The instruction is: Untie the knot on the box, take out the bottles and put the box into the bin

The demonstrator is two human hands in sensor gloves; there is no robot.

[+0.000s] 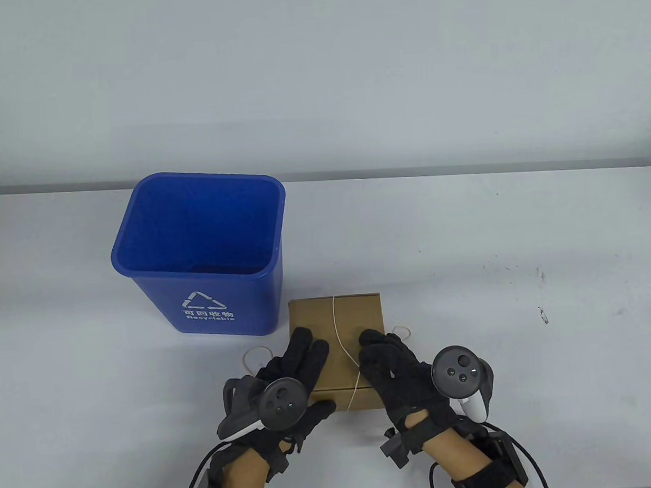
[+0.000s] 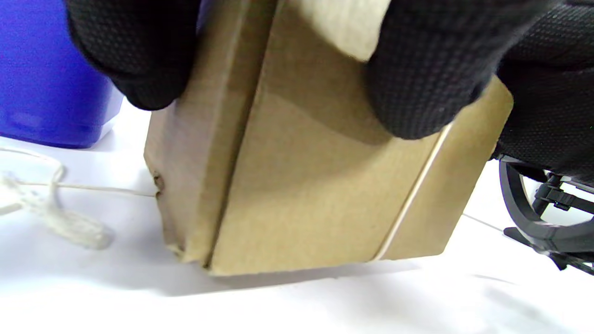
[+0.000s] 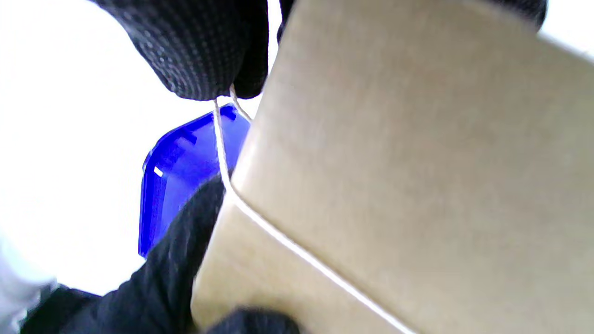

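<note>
At the far left of the table stood the blue bin, upright and open-topped, with a white recycling mark on its near wall. It sat just behind and to the left of the box, the two near each other but apart.

In front of the bin, a loose loop of string end lay on the table beside the left hand. In the left wrist view this loose piece trailed away from the box's lower left corner.

The left hand lay on the left part of the box top, fingers fairly straight and pointing away from the person, while the thumb reached along the near side. In the left wrist view two gloved fingers pressed on the cardboard, so the hand steadied the box rather than closed round it.

The brown cardboard box rested on the table, closed, with a thin pale string running over its top from the far edge to the near face and down it. The bottles could not be seen.

The right hand sat on the right part of the box top, near the string. In the right wrist view its fingertips pinched the string just above the box edge, two strands coming down from the pinch. Another small loop of string lay on the table just right of the box.
</note>
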